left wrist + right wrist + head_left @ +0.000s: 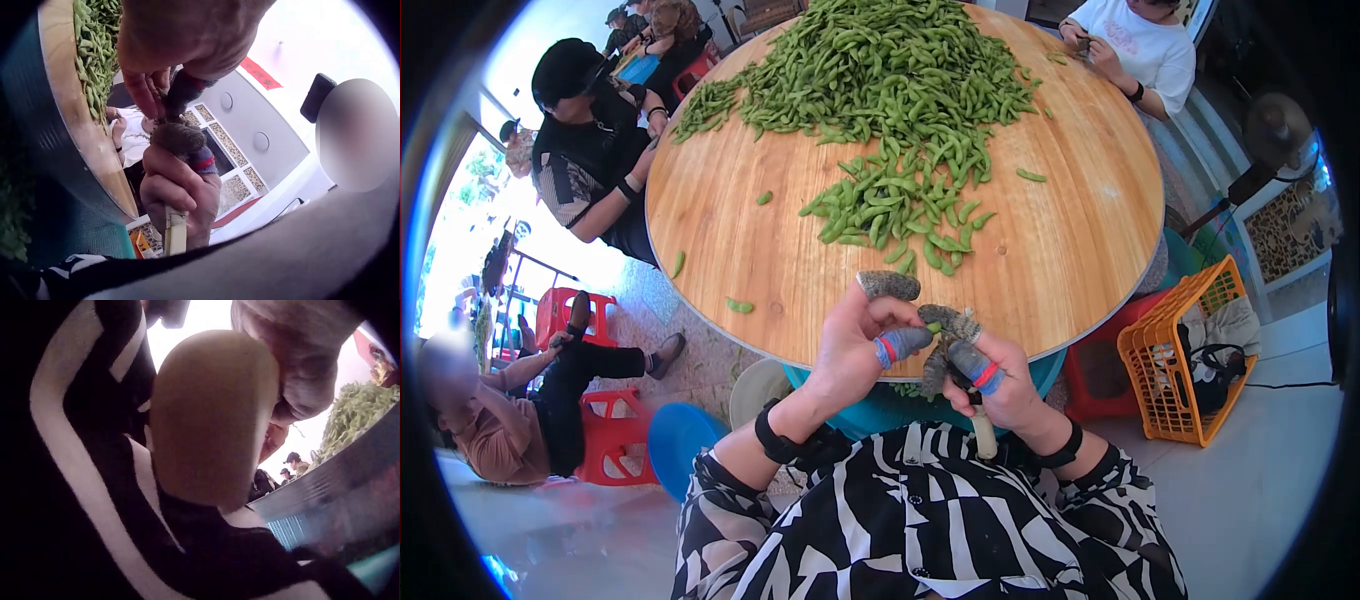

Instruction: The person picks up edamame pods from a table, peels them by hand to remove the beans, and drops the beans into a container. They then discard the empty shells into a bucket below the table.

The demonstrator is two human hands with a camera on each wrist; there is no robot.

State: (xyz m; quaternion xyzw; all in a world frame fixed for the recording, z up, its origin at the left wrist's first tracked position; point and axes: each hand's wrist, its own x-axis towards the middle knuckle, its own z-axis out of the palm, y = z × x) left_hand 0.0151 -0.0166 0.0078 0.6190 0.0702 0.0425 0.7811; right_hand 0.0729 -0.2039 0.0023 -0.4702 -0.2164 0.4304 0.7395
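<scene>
In the head view my left hand (850,345) holds a small green edamame pod (934,327) at its thumb tip, above the table's near edge. The right hand (1005,385) meets it there, fingertips right at the pod. Its lower fingers curl round a pale handle (984,435), whose working end is hidden in the hand; the left wrist view shows the same handle (176,231). In the right wrist view the handle's rounded butt (212,419) looms large. Worn grey finger covers (890,286), some with red bands, sheathe several fingertips and both thumbs.
A big heap of edamame pods (890,80) covers the far part of the round wooden table (1080,230). Below its near edge sits a teal tub (870,408). A blue basin (685,445), red stools (615,440) and an orange crate (1190,350) stand around. Other people sit nearby.
</scene>
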